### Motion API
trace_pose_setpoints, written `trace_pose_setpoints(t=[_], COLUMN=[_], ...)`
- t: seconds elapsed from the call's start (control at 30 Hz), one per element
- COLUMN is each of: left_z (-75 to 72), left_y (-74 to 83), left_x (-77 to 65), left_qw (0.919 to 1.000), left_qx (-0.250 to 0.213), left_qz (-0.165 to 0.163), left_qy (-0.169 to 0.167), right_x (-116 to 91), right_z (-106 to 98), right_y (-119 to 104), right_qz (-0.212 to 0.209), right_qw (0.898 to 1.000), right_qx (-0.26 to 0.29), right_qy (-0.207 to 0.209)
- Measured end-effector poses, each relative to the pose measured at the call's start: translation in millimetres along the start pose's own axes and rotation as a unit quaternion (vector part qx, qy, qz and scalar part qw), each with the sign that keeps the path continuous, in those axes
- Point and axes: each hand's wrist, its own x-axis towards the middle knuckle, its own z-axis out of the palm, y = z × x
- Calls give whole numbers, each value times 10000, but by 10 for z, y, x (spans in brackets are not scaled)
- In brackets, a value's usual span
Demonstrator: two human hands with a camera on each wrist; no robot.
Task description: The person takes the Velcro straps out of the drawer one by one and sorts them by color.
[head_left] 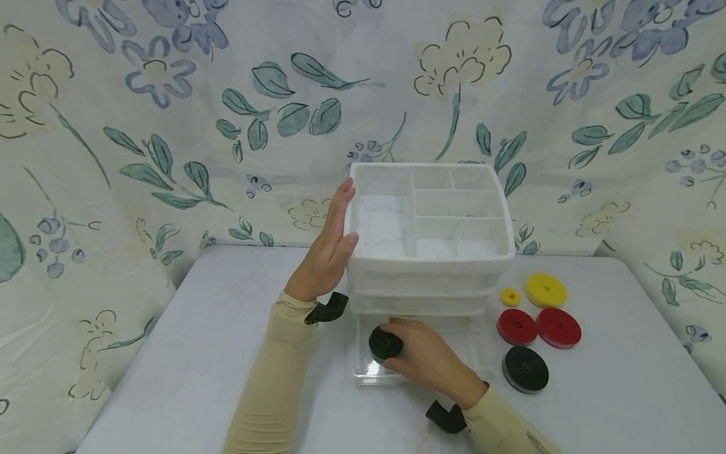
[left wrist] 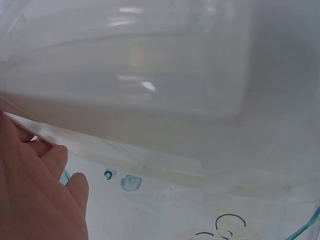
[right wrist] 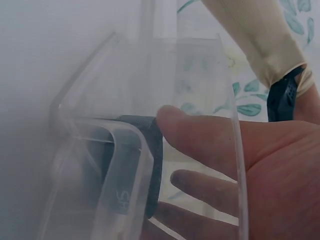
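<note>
A white plastic drawer unit (head_left: 431, 274) stands on the table, its bottom clear drawer (head_left: 374, 381) pulled out. My left hand (head_left: 324, 261) rests along the unit's left side, fingers extended up the wall; in the left wrist view that hand (left wrist: 40, 185) lies beside the translucent body. Over the left part of the drawer, my right hand (head_left: 428, 359) pinches a thick black disc (head_left: 384, 342) between thumb and fingers. Through the clear drawer wall in the right wrist view, the thumb (right wrist: 195, 135) touches the edge of the black disc (right wrist: 156, 170), which bears pale markings.
Right of the drawer lie a large black disc (head_left: 525, 370), a red disc (head_left: 516, 326), a second red disc (head_left: 559, 328), a large yellow disc (head_left: 546, 290) and a small yellow disc (head_left: 510, 297). Divided compartments (head_left: 459, 205) top the unit. A floral cloth (head_left: 272, 157) hangs behind.
</note>
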Motion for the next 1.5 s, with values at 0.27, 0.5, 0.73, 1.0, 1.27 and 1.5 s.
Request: trace_pose_setpoints(t=[0.27,0.5,0.73,1.0,1.27,1.5], left_z=[4,2,-5,4,-1,4], left_y=[0,-4,12,3,5,0], left_x=[-5,-4,-13,-8,-9,-5], left_qw=[10000,10000,10000,10000,10000,10000], left_qx=[-6,7,2,14,37,46], left_qz=[8,-19,-36,-33,10,-41], left_qy=[5,7,3,-3,17,13], right_x=[79,112,122,98,61,37], right_z=[-9,-10,-2,6,-6,-25], right_y=[2,-31,-48,-23,-34,-33], right_qz=[-4,93,93,240,319,344], right_qw=[9994,9995,9998,9997,9995,9994], right_qx=[1,-105,-106,35,36,-10], right_qy=[-337,-284,-157,-64,-15,78])
